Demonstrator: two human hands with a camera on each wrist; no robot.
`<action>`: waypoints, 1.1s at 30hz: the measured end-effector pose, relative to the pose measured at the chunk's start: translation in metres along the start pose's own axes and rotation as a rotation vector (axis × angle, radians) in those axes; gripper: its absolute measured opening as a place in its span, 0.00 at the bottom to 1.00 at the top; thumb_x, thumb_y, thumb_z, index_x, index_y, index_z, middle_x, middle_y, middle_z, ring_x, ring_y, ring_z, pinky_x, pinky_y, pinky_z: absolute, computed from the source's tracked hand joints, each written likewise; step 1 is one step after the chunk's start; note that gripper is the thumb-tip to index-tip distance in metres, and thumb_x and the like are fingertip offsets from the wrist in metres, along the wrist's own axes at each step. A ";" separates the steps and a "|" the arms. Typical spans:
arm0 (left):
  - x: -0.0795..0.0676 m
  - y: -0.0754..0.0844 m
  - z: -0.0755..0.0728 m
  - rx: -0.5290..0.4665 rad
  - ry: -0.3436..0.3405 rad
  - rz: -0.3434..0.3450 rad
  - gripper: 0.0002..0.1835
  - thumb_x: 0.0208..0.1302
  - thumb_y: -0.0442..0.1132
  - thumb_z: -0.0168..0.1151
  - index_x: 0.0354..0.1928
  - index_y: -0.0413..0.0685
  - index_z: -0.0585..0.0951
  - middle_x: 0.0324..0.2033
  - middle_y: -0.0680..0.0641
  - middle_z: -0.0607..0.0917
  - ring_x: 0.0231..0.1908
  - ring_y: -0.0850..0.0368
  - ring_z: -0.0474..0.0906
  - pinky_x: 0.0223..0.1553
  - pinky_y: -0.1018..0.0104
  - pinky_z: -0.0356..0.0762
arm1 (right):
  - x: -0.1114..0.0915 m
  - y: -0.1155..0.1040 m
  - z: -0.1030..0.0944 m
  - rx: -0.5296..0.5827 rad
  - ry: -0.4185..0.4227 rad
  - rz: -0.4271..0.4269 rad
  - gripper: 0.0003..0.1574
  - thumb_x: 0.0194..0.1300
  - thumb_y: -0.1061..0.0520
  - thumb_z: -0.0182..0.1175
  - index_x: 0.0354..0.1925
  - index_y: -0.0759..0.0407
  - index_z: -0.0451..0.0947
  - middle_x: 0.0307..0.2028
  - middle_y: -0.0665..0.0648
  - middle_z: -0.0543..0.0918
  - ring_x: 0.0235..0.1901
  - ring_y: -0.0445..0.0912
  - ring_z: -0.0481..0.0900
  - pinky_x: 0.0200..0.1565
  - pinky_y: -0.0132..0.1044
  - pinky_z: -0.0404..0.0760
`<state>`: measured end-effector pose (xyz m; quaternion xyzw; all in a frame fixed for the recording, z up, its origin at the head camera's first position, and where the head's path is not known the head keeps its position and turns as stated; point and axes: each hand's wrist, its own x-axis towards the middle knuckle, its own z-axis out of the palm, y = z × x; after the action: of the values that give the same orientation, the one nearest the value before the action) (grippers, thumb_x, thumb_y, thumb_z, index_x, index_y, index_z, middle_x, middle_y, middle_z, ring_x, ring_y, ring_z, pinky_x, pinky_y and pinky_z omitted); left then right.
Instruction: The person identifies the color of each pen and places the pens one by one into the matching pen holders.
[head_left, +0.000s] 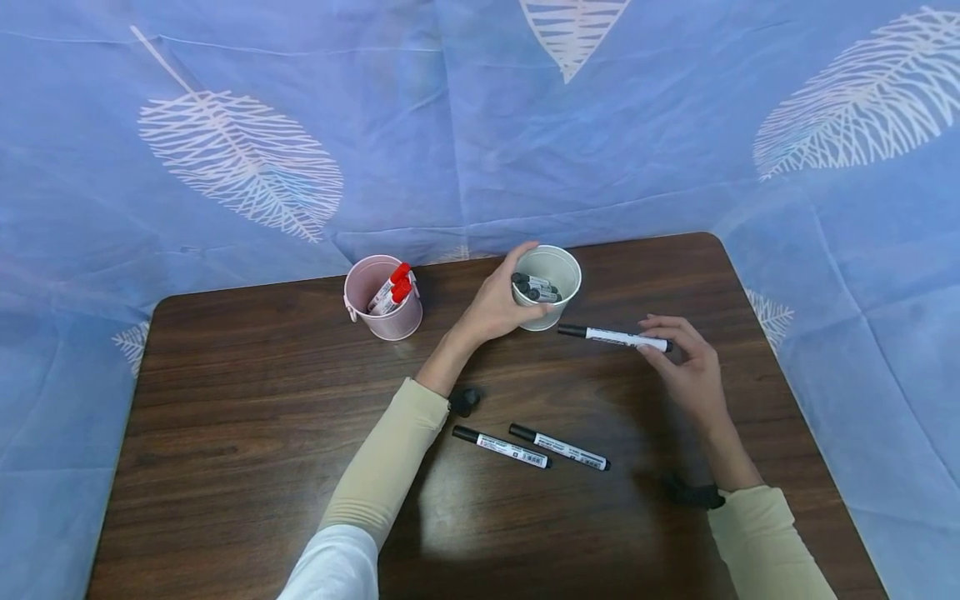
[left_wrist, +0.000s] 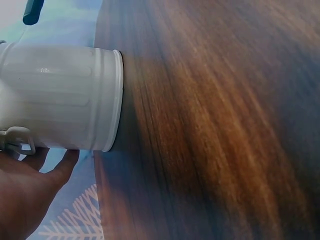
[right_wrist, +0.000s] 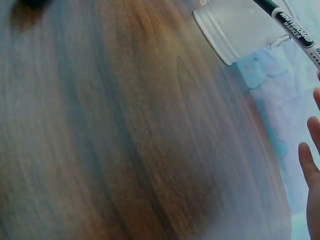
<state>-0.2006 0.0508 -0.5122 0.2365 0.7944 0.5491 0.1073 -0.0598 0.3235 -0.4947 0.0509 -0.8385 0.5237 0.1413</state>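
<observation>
I see the L hand point(head_left: 498, 304) wrapped round the white cup point(head_left: 553, 287), thumb on the near side, fingers curled over the far rim. Cup stands upright at the back-centre of the table point(head_left: 247, 433) w/ at least two black-capped markers point(head_left: 534, 287) inside, lying slanted. Left of it, well apart, the pink cup point(head_left: 384, 302) holds two red-capped markers point(head_left: 393, 289), tips up.

R hand point(head_left: 686, 362) pinches a black-capped marker point(head_left: 613, 337) by its tail end, fingers closed on it; the marker is roughly level, cap pointing at the white cup, just beside its base on the right.

Two more black markers point(head_left: 558, 447) lie flat near mid-table, side by side, between my forearms.

Room: broad bare wood on the left half and along the front edge; the right edge is close to the R hand. Blue leaf-print cloth point(head_left: 525, 125) backs the table on all far sides.

Hard to tell: exact marker count in the white cup. L wrist view shows only the cup wall and part of the palm; R wrist view is blurred, cup base and marker cut off at the top edge. Small dark lumps by each wrist, can't ID.
</observation>
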 end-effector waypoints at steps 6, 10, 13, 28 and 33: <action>0.000 -0.001 0.000 0.008 0.011 0.003 0.51 0.53 0.46 0.76 0.75 0.65 0.57 0.62 0.42 0.73 0.56 0.55 0.72 0.57 0.56 0.69 | 0.003 -0.001 -0.001 0.052 0.010 -0.010 0.10 0.64 0.73 0.61 0.45 0.78 0.80 0.50 0.72 0.78 0.60 0.53 0.74 0.52 0.27 0.75; 0.000 0.000 0.000 0.001 0.012 -0.005 0.50 0.53 0.45 0.76 0.75 0.64 0.57 0.62 0.41 0.73 0.56 0.54 0.72 0.57 0.56 0.69 | 0.006 -0.004 -0.002 0.039 0.017 -0.035 0.10 0.63 0.74 0.61 0.45 0.78 0.80 0.50 0.73 0.78 0.58 0.51 0.75 0.48 0.25 0.76; 0.000 0.001 0.000 -0.005 0.011 -0.015 0.50 0.52 0.45 0.77 0.75 0.64 0.58 0.62 0.41 0.73 0.56 0.53 0.73 0.57 0.56 0.69 | 0.009 -0.006 -0.003 0.030 0.019 -0.049 0.11 0.64 0.74 0.61 0.45 0.77 0.80 0.51 0.72 0.78 0.58 0.50 0.76 0.46 0.24 0.77; 0.000 0.000 0.001 -0.030 -0.007 -0.046 0.50 0.54 0.47 0.76 0.75 0.70 0.56 0.63 0.43 0.72 0.56 0.53 0.73 0.55 0.54 0.71 | 0.034 -0.015 -0.002 0.159 0.062 -0.131 0.10 0.63 0.76 0.59 0.43 0.81 0.78 0.50 0.75 0.77 0.54 0.53 0.77 0.44 0.25 0.77; -0.001 0.000 0.000 -0.036 -0.003 -0.044 0.50 0.53 0.46 0.75 0.75 0.70 0.57 0.63 0.42 0.72 0.55 0.53 0.73 0.55 0.54 0.72 | 0.041 -0.018 0.000 0.177 0.077 -0.127 0.09 0.63 0.76 0.59 0.43 0.81 0.78 0.50 0.74 0.77 0.51 0.53 0.77 0.42 0.25 0.78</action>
<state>-0.1995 0.0505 -0.5128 0.2178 0.7892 0.5605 0.1244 -0.0943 0.3177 -0.4674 0.0960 -0.7780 0.5874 0.2012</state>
